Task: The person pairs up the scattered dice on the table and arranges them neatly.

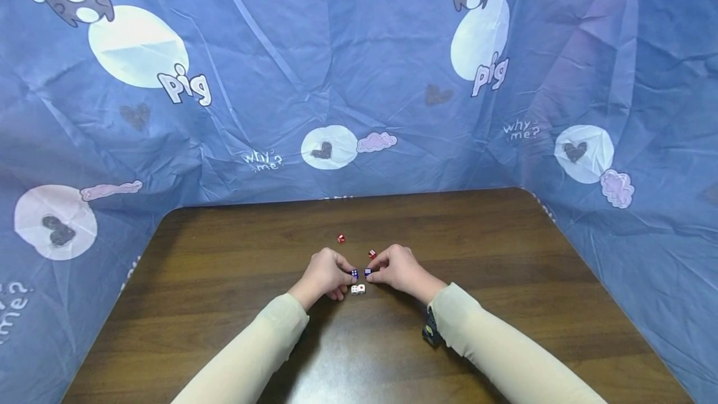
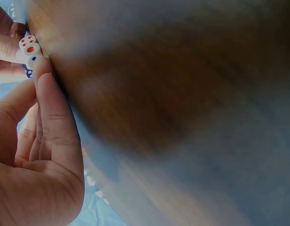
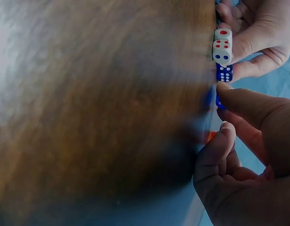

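Between thumb and forefinger the left hand (image 1: 328,272) pinches a blue die (image 1: 354,274). Facing it, the right hand (image 1: 401,270) pinches another blue die (image 1: 368,272), with a small gap between the two dice. Two white dice (image 1: 358,290) sit side by side just nearer the body. In the right wrist view the right hand (image 3: 248,155) has its blue die (image 3: 220,102) at the fingertips, below the other blue die (image 3: 224,73) and the white dice (image 3: 222,46). The left wrist view shows the left hand (image 2: 45,141) close to the white dice (image 2: 29,46).
One red die (image 1: 341,239) lies beyond the hands, and a second red die (image 1: 372,254) is beside the right fingertips. The brown wooden table (image 1: 235,254) is bordered by a blue printed cloth (image 1: 359,67) at the back and sides.
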{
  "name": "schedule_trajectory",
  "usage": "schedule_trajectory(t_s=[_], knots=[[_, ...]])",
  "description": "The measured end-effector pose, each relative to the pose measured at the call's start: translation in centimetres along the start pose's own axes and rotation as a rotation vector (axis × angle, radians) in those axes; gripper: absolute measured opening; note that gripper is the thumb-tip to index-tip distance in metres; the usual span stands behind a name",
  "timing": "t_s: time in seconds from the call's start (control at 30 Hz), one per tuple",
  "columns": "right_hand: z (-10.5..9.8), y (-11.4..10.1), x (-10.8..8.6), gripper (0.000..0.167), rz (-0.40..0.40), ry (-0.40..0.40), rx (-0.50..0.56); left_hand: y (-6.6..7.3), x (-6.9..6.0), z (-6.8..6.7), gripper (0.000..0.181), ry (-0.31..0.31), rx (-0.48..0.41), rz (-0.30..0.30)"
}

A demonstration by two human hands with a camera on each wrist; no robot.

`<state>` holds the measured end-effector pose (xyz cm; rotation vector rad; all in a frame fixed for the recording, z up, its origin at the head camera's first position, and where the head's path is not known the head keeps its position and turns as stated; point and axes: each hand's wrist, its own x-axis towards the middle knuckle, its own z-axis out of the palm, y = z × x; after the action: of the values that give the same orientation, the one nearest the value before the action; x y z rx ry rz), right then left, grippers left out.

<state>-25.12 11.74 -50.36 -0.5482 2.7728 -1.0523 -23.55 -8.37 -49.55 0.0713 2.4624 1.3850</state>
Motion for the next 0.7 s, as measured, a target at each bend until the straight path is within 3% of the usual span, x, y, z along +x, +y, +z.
schedule_trajectory(t_s=[0.7], knots=[[0.57, -0.71, 0.75, 0.014, -0.038, -0.043, 0.002, -0.01, 0.04, -0.05, 0.01, -0.007, 0.005, 0.012]])
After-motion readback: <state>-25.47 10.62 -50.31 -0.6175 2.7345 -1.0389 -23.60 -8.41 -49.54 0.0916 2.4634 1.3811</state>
